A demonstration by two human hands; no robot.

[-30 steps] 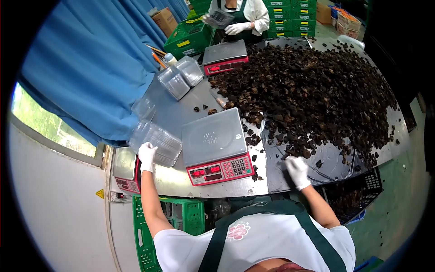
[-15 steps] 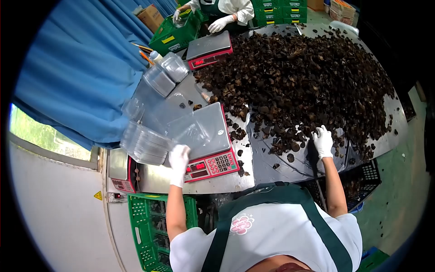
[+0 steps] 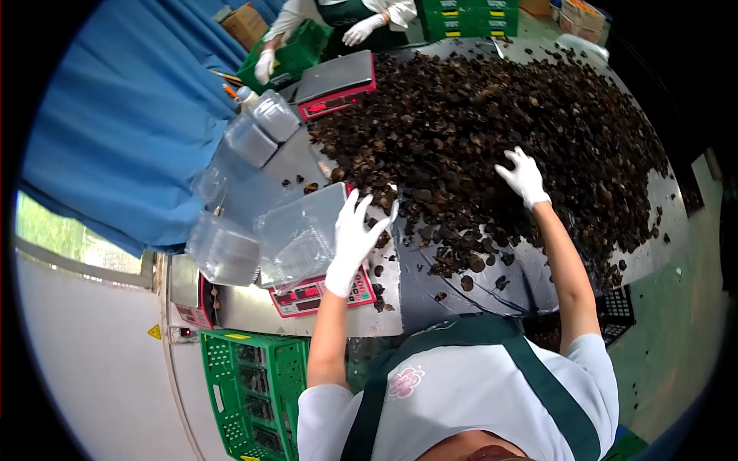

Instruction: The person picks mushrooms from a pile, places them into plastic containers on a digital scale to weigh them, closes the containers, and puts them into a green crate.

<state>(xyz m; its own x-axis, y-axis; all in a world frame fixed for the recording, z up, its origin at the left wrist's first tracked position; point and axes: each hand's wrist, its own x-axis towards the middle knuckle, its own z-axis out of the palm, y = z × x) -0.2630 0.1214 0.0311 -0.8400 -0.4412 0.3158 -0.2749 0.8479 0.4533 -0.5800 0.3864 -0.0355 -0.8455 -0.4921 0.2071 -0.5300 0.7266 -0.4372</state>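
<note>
Nearest you, a green crate [image 3: 292, 365] is standing below the table [image 3: 250, 310], and small packs [image 3: 257, 380] are sitting inside it. At the near side of the table, a red scale [image 3: 311, 300] is showing lit red digits, and a clear plastic container [image 3: 296, 250] is lying open across its plate. Your left hand [image 3: 356, 237], in a white glove, is hovering at the right side of that scale, just beside the container; its fingers are spreading wide and you are gripping nothing visible in it, though you cannot tell whether a fingertip is touching the plastic. Left of the scale, a stack of clear containers [image 3: 224, 250] is resting on its side.

Farther over, your right hand [image 3: 523, 179], also gloved, is reaching above the broad pile of dark pieces [image 3: 461, 131]. Its fingers are standing apart and slightly bent, and you are holding nothing that shows; whether they are touching the pieces, you cannot tell.

Beyond, more container stacks [image 3: 251, 140] are lying near a second scale [image 3: 336, 77]. Across the table, a co-worker [image 3: 338, 14] in white gloves is reaching one hand toward a far crate [image 3: 307, 48].
</note>
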